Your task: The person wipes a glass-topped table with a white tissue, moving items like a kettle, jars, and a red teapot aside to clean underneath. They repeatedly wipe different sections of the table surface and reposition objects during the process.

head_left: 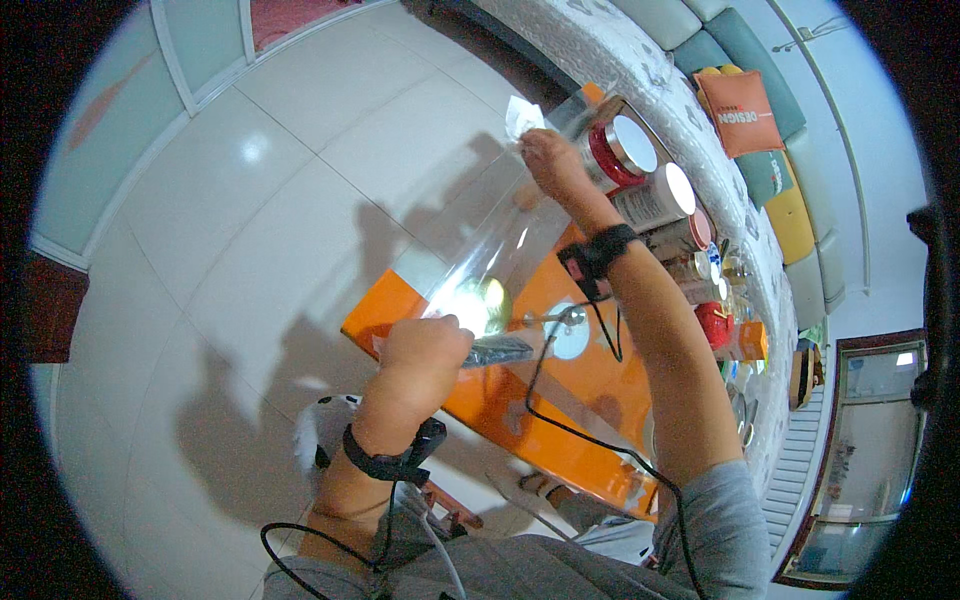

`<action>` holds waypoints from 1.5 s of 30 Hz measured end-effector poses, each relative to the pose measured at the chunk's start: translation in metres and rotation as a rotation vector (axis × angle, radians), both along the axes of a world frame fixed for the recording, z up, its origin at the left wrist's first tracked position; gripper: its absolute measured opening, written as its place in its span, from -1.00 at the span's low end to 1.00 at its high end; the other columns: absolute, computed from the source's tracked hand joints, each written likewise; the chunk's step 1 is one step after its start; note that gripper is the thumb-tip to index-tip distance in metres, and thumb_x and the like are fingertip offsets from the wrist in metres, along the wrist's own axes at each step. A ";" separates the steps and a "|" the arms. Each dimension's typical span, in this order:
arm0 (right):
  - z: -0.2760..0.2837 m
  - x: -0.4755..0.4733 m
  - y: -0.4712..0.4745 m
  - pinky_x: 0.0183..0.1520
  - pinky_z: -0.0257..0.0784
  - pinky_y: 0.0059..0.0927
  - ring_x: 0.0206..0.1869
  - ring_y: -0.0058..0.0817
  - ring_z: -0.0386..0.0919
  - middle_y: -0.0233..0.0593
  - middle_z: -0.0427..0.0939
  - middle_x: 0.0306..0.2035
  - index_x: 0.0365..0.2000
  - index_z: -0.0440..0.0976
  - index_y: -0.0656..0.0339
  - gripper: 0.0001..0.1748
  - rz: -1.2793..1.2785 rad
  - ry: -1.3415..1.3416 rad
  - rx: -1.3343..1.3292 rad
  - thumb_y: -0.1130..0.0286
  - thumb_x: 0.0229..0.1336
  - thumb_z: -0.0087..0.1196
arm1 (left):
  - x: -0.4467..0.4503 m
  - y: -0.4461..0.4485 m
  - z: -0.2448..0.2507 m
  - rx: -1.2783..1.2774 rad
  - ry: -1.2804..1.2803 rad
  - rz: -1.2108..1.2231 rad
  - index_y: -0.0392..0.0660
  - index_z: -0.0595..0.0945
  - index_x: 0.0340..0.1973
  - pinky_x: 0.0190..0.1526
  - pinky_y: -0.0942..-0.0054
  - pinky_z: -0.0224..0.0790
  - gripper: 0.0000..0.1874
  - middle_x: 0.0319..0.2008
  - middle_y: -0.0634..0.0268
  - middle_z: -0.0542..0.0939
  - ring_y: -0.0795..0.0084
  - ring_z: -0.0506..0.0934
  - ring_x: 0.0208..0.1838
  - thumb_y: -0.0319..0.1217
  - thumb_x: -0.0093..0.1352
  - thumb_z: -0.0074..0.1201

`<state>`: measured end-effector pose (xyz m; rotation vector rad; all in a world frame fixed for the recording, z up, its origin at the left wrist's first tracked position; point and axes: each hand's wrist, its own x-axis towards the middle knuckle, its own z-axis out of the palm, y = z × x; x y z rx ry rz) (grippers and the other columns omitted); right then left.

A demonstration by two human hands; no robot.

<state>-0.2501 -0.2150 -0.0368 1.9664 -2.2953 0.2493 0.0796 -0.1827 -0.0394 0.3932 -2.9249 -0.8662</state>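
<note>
My right hand [553,166] is shut on a crumpled white tissue [523,118] at the far end of a clear, glossy pane [510,232], beside the jars. My left hand [421,361] is curled at the pane's near end, next to a strong white glare. Its fingertips are hidden, so any grip is unclear. By its fingers are a round golden object [491,304] and a dark, shiny flat object [499,351]. An orange table [540,412] is beneath, with a white disc [566,341] on or under its surface.
A red-banded jar [611,161], a white-lidded tub [652,199] and several other containers line the right side. Black cables [577,431] run from straps on both wrists. Beyond is a sofa [772,97] with cushions. Pale floor tiles [225,247] lie left.
</note>
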 end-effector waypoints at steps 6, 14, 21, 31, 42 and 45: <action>-0.032 0.064 0.011 0.15 0.34 -0.16 0.15 -0.07 0.36 0.07 0.40 0.08 -0.03 0.40 0.37 -0.57 -0.034 0.051 0.180 0.39 0.08 -0.08 | -0.002 0.001 0.001 -0.001 -0.003 0.005 -0.11 0.62 -0.34 -0.24 0.12 0.47 -0.86 -0.36 0.11 0.59 0.06 0.59 -0.26 -0.47 0.18 0.06; -0.017 0.159 0.047 0.39 0.05 -0.20 0.37 -0.05 0.08 0.22 0.08 0.31 0.23 0.14 0.39 -0.36 0.660 -0.392 0.368 0.53 0.11 -0.03 | -0.006 0.020 -0.005 -0.043 -0.110 -0.039 -0.15 0.62 -0.35 -0.27 0.15 0.47 -0.85 -0.36 0.11 0.60 0.08 0.60 -0.27 -0.46 0.18 0.04; -0.013 0.137 0.042 0.13 0.41 -0.27 0.09 -0.22 0.46 -0.11 0.52 -0.04 -0.14 0.53 0.23 -0.74 0.836 -0.555 0.329 0.47 0.11 0.13 | -0.001 0.038 -0.010 -0.051 -0.009 -0.063 -0.16 0.63 -0.36 -0.36 0.16 0.48 -0.85 -0.40 0.10 0.61 0.11 0.62 -0.34 -0.46 0.22 -0.02; -0.028 -0.042 -0.026 0.05 0.40 -0.19 -0.02 -0.04 0.49 0.04 0.49 -0.10 -0.09 0.49 0.08 -0.69 -0.220 0.019 0.193 0.38 0.10 0.08 | -0.003 0.034 0.001 0.032 -0.151 -0.077 -0.21 0.61 -0.35 -0.43 0.12 0.48 -0.85 -0.45 0.05 0.62 0.08 0.63 -0.41 -0.50 0.21 -0.04; -0.053 0.032 -0.015 0.12 0.40 -0.21 0.12 -0.09 0.39 0.03 0.38 0.09 -0.08 0.47 0.29 -0.62 0.023 0.246 0.517 0.46 0.03 0.01 | -0.012 0.048 0.009 0.005 -0.144 -0.176 -0.20 0.63 -0.39 -0.41 0.17 0.49 -0.86 -0.46 0.09 0.63 0.14 0.64 -0.39 -0.46 0.19 0.01; -0.064 0.098 0.015 0.27 0.26 -0.20 0.27 -0.03 0.17 -0.01 0.23 0.21 0.07 0.37 0.32 -0.52 0.177 0.341 0.507 0.44 0.10 -0.02 | -0.013 0.064 0.008 -0.041 -0.172 -0.139 -0.20 0.64 -0.37 -0.40 0.17 0.49 -0.85 -0.42 0.10 0.64 0.13 0.64 -0.36 -0.46 0.19 0.02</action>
